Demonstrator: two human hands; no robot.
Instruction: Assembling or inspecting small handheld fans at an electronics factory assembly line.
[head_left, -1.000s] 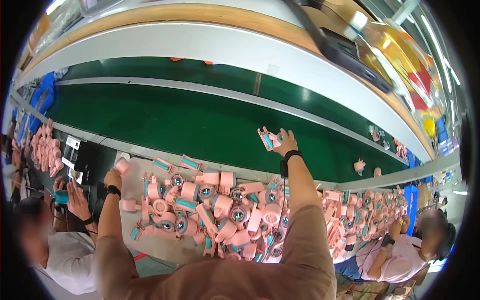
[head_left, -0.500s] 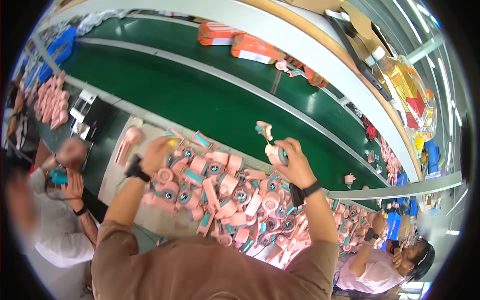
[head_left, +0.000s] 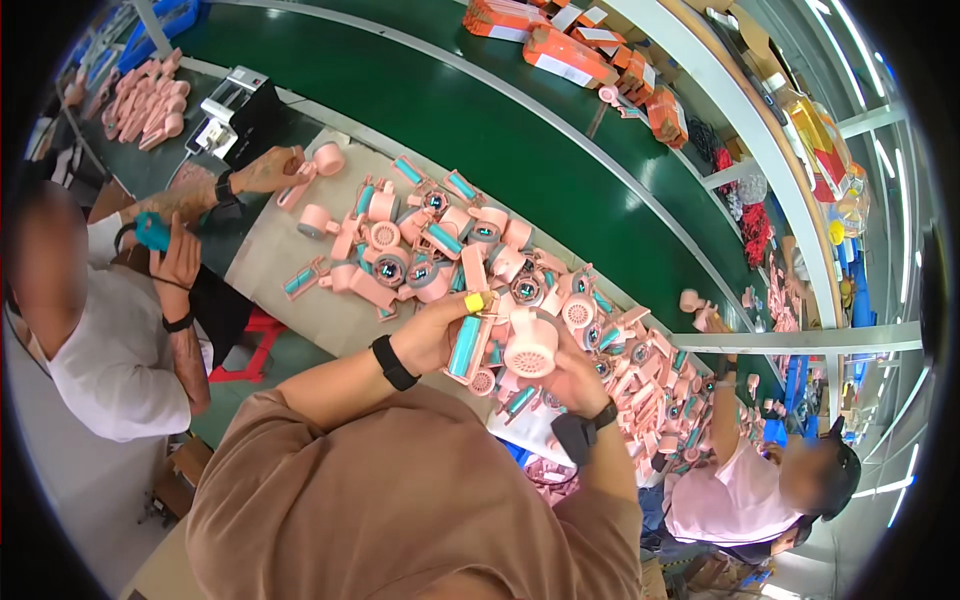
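Note:
In front of my chest, both hands are on a pink handheld fan. Its round head with a slotted grille (head_left: pixel 530 345) is in my right hand (head_left: pixel 577 378), fingers curled round the side. My left hand (head_left: pixel 432 335), with yellow tape on a digit, is closed on the opened pink handle, where a teal battery cell (head_left: pixel 465 345) shows. Whether head and handle are joined is hidden. Just beyond my hands lies a heap of similar pink fans (head_left: pixel 425 235), several with lit displays or bare teal cells.
A green conveyor belt (head_left: pixel 420 120) runs beyond the pale worktop (head_left: pixel 265 255). On the left, a co-worker holds a teal tool (head_left: pixel 153 232) and reaches to a pink fan (head_left: pixel 322 162). Another co-worker (head_left: pixel 735 490) sits at right. Orange bundles (head_left: pixel 570 57) lie past the belt.
Both hands have drawn back from over the heap to near my chest and come together on the fan. The left co-worker's arm now reaches onto the worktop. My view has shifted.

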